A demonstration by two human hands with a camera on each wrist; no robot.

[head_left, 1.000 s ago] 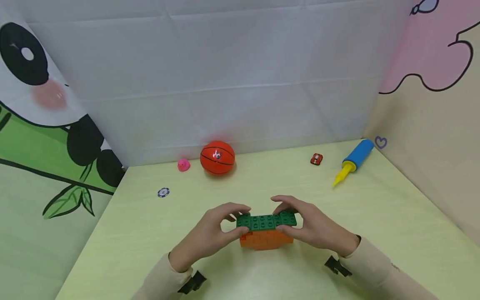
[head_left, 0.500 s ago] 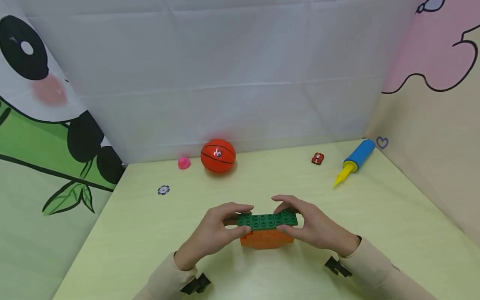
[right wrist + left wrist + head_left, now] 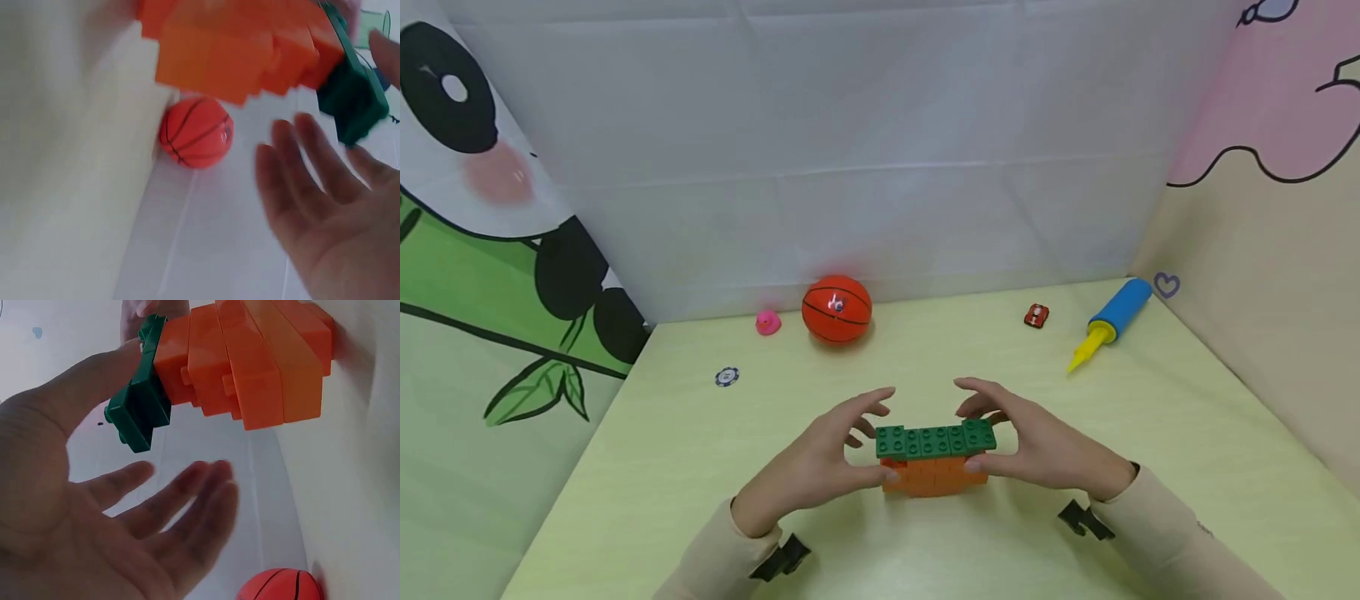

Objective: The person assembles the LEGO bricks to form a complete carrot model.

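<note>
Hands (image 3: 925, 454) spread, thumbs touching brick stack (image 3: 934, 458); basketball (image 3: 837, 309), pump (image 3: 1111, 322) behind.

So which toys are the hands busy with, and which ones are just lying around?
Busy with:
- left hand
- right hand
- green bricks
- orange bricks

Just lying around:
- basketball
- pink duck
- poker chip
- red toy car
- blue and yellow pump

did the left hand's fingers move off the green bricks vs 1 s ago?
Yes. The left hand has lifted its fingers up and open off the green bricks; the thumb stays by the orange block.
</note>
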